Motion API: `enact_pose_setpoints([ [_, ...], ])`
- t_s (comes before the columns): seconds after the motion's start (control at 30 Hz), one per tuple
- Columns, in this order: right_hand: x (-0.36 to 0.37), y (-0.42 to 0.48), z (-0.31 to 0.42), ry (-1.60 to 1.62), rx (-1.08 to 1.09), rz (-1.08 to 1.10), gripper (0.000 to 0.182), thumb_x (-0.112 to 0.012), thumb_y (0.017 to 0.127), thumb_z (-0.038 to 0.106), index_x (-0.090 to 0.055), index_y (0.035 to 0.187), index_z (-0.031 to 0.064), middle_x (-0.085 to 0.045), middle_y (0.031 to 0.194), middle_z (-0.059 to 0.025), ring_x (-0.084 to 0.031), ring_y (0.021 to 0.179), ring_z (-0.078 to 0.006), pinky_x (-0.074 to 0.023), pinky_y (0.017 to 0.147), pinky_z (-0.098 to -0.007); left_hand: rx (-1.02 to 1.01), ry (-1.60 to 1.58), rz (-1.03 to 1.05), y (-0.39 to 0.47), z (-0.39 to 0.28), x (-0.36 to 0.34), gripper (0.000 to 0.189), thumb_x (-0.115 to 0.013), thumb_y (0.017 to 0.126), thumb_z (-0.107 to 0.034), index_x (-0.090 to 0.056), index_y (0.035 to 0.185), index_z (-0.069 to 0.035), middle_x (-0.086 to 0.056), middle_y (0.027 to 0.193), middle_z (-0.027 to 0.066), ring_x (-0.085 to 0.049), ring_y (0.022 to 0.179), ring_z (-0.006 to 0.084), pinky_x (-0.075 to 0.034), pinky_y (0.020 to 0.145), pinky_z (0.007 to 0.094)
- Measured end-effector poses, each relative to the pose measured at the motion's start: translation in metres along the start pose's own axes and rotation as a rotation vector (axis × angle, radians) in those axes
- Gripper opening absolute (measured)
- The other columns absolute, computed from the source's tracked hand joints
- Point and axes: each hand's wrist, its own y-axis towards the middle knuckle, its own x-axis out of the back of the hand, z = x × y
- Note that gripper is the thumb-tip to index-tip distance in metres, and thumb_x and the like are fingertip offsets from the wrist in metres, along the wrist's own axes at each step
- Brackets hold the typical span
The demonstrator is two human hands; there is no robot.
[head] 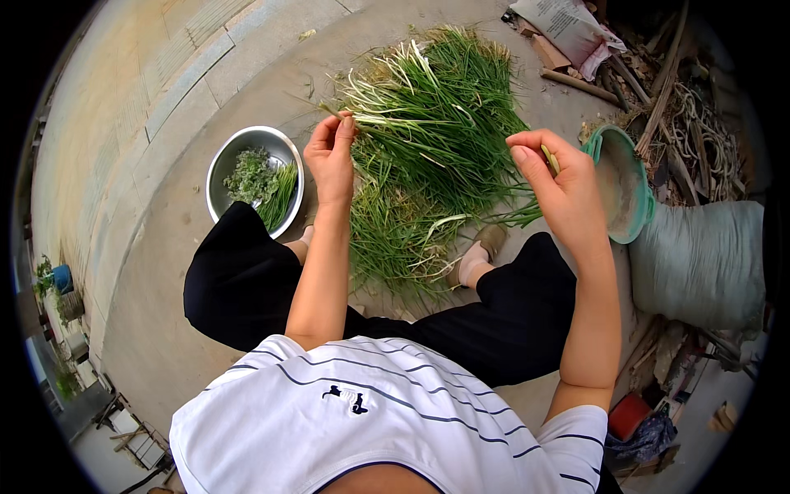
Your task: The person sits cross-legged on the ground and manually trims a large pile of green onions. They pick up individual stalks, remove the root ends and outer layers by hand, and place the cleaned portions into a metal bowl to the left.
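A large heap of garlic chives (426, 136), with pale stem ends and green blades, lies on the concrete before me. Over its left edge my left hand (331, 157) pinches a thin stalk (332, 111) between thumb and fingertips. To the right of the heap, my right hand (558, 185) is curled around some chives; a yellow-green bit (550, 160) shows between its fingers. Green blades (521, 213) trail below that hand, partly hidden by it. Left of my left hand stands a steel bowl (211, 179) holding trimmed chives (281, 197) and a leafy, flowering bunch (252, 176).
Loose cut blades (401, 247) spread between my feet. Right of my right hand is a green plastic basin (624, 185), beside a bulging pale sack (697, 265). Wooden sticks (580, 86) and a printed sack (568, 31) lie at the upper right.
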Motion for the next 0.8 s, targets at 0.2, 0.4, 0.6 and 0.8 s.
enact_pose_setpoints([
  [0.2,-0.017,-0.006,0.012,0.114,0.079,0.026,0.017,-0.062,0.09,0.015,-0.067,0.097,0.0011,-0.056,0.064,0.0017,-0.045,0.058,-0.004,-0.0356,0.052,-0.0236,-0.098,-0.118,0.194,-0.029,-0.117,-0.013,0.016,-0.064,0.092,-0.013,-0.066,0.102,0.0,-0.067,0.089,0.0055,-0.059,0.075,0.0109,-0.047,0.07,0.0246],
  [0.4,-0.049,-0.014,0.022,0.264,0.155,0.158,0.018,-0.063,0.089,0.015,-0.067,0.097,-0.001,-0.065,0.074,-0.0017,-0.05,0.061,-0.0051,-0.0422,0.055,-0.0243,0.091,-0.204,0.292,-0.055,-0.12,-0.01,0.013,-0.063,0.092,-0.011,-0.064,0.099,-0.001,-0.064,0.09,0.0031,-0.057,0.071,0.0092,-0.046,0.067,0.0243],
  [0.6,-0.072,-0.022,0.027,0.267,0.084,0.359,0.018,-0.066,0.086,0.015,-0.066,0.092,-0.0024,-0.065,0.075,-0.0038,-0.054,0.066,-0.0076,-0.046,0.06,-0.0256,0.152,-0.22,0.346,-0.068,-0.118,-0.008,0.019,-0.065,0.091,-0.017,-0.064,0.102,-0.001,-0.064,0.083,0.0022,-0.057,0.069,0.0085,-0.045,0.065,0.0222],
  [0.8,-0.079,-0.023,0.033,0.321,-0.057,0.477,0.018,-0.062,0.091,0.015,-0.063,0.1,-0.0006,-0.062,0.076,0.0017,-0.046,0.057,-0.0016,-0.0375,0.047,-0.0194,0.178,-0.258,0.353,-0.068,-0.113,-0.004,0.019,-0.065,0.091,-0.016,-0.064,0.102,-0.001,-0.064,0.083,0.003,-0.058,0.07,0.0089,-0.046,0.064,0.0225],
])
